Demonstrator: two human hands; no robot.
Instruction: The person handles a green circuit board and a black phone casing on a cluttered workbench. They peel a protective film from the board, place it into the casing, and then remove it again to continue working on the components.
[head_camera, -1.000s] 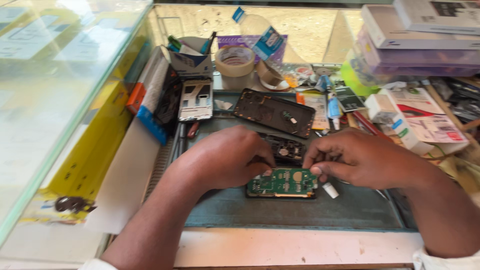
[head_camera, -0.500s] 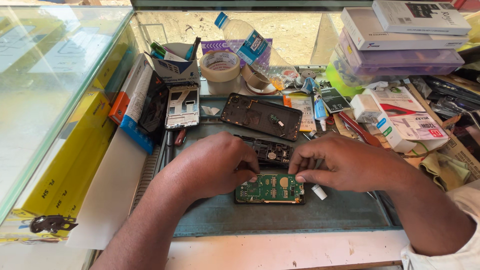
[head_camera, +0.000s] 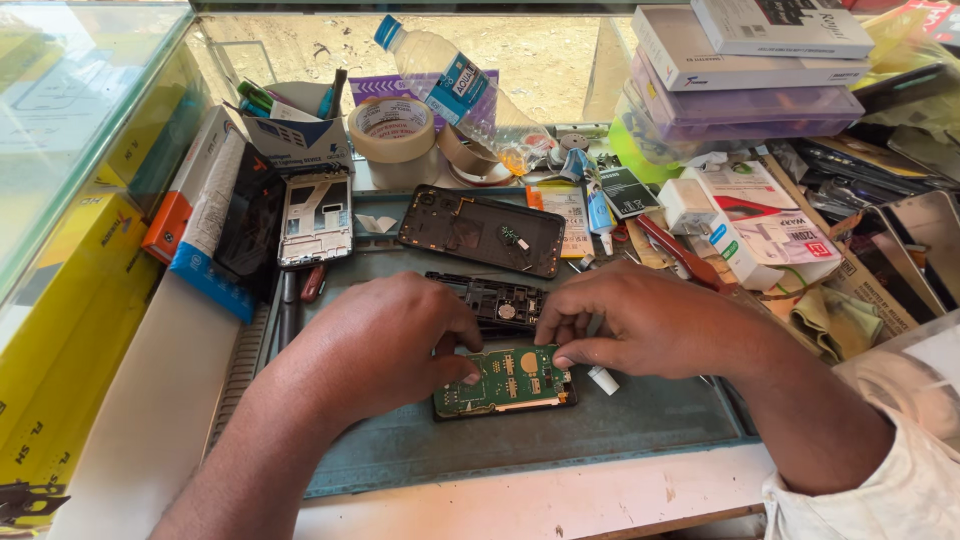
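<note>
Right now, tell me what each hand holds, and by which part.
Both hands pin one green circuit board on the mat: left hand with thumb on its left edge, right hand with fingertips at its top right corner.

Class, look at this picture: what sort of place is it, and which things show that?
Probably a phone repair counter. Both hands work on a green circuit board on a work mat; an opened phone back lies behind, with tape rolls and stacked boxes nearby.

Bare mat (head_camera: 640, 420) below; clutter (head_camera: 700, 200) beyond.
</note>
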